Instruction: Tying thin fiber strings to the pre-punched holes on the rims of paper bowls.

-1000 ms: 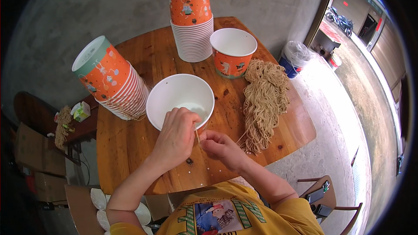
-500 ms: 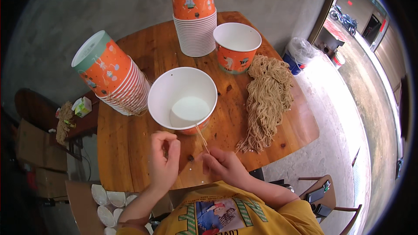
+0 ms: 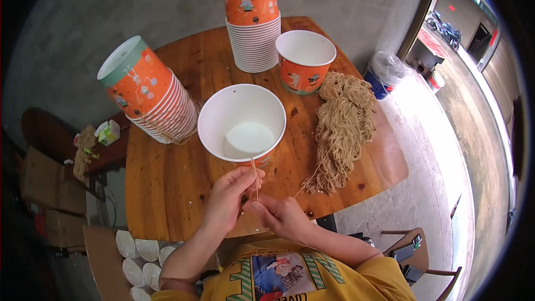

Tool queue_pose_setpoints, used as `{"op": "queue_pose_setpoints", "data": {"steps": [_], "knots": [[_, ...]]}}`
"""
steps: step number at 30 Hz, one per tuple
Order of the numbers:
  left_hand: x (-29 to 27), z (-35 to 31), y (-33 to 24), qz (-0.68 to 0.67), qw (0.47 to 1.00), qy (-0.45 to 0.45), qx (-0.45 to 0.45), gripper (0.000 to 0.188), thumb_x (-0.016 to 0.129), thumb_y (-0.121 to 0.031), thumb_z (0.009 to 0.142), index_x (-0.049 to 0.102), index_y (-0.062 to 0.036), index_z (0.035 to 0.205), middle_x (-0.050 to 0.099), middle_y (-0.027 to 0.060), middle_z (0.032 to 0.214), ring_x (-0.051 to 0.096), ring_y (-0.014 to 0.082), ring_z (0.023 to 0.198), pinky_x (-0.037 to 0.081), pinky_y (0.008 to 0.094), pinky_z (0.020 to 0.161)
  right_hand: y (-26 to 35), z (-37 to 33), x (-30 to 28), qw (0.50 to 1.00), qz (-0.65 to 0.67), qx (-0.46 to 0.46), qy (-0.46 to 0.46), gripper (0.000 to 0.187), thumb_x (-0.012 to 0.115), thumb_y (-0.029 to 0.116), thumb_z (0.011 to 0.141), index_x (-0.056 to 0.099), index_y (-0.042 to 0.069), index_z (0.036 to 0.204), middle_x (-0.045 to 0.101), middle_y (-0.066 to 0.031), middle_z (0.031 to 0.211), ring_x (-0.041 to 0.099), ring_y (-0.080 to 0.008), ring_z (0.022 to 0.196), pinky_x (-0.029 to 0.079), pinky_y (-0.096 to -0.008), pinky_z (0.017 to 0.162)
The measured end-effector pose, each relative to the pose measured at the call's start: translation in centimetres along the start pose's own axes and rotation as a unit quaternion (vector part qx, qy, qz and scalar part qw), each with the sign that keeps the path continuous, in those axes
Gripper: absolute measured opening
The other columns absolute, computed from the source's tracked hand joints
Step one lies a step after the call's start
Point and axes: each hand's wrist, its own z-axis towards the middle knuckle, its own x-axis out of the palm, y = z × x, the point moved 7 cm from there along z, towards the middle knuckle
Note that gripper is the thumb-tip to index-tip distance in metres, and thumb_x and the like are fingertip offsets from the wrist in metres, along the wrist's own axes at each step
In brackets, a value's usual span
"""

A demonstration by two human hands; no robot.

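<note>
A white-lined paper bucket point(image 3: 243, 102) with an orange outside stands upright near the front of the table, a small dark hole by its far rim. Tan string point(image 3: 253, 163) hangs from its near rim toward me. My left hand point(image 3: 229, 196) pinches this string just below the rim, thumb against fingers. Lower and to the right, my right hand point(image 3: 280, 218) is closed, thumb and fingers pressed together on the string. A thick bundle of wavy tan strings point(image 3: 345, 128) lies on the table at the right; one strand leads from its lower end toward my right hand.
A tilted bucket stack point(image 3: 146, 92) with strings round it stands left, another upside-down stack point(image 3: 253, 39) at the back. A single orange bucket point(image 3: 305, 72) sits beside the bundle. The wooden table point(image 3: 167, 189) has a rounded edge. A chair point(image 3: 426, 251) stands lower right.
My left hand has moved right and closed on the string near the rim. My right hand has shifted slightly down. The whole view has turned a little, so the buckets appear further right.
</note>
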Motion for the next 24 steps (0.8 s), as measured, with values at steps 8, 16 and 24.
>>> {"op": "queue_pose_setpoints", "data": {"steps": [8, 16, 24], "knots": [[-0.8, 0.7, -1.1, 0.010, 0.998, -0.048, 0.049, 0.020, 0.056, -0.017, 0.097, 0.064, 0.0010, 0.100, 0.059, 0.0013, 0.083, 0.053, 0.0086, 0.076, 0.044, 0.0237, 0.073, 1.0, 0.2, 0.5, 0.989, -0.081, -0.120, -0.020, 0.016, 0.057, 0.021, 0.095, 0.068, 0.009, 0.101, 0.058, -0.0162, 0.063, 0.056, -0.0335, 0.051, 0.046, -0.0408, 0.051], [-1.5, 0.6, -1.0, -0.006, 1.000, -0.031, 0.004, 0.021, 0.055, -0.021, 0.098, 0.064, -0.0020, 0.101, 0.062, 0.0011, 0.086, 0.055, 0.0083, 0.078, 0.044, 0.0230, 0.074, 1.9, 0.2, 0.7, 0.984, -0.158, -0.078, 0.030, 0.019, 0.054, 0.026, 0.096, 0.062, 0.008, 0.098, 0.063, -0.0175, 0.070, 0.062, -0.0375, 0.060, 0.050, -0.0472, 0.054], [-0.8, 0.7, -1.0, -0.014, 1.000, -0.020, -0.011, 0.017, 0.056, -0.018, 0.096, 0.064, -0.0025, 0.099, 0.062, 0.0012, 0.084, 0.058, 0.0107, 0.076, 0.047, 0.0257, 0.075, 1.6, 0.2, 1.0, 0.988, -0.125, -0.088, 0.026, 0.019, 0.054, 0.025, 0.095, 0.062, 0.008, 0.096, 0.062, -0.0176, 0.068, 0.062, -0.0376, 0.060, 0.050, -0.0471, 0.054]]}}
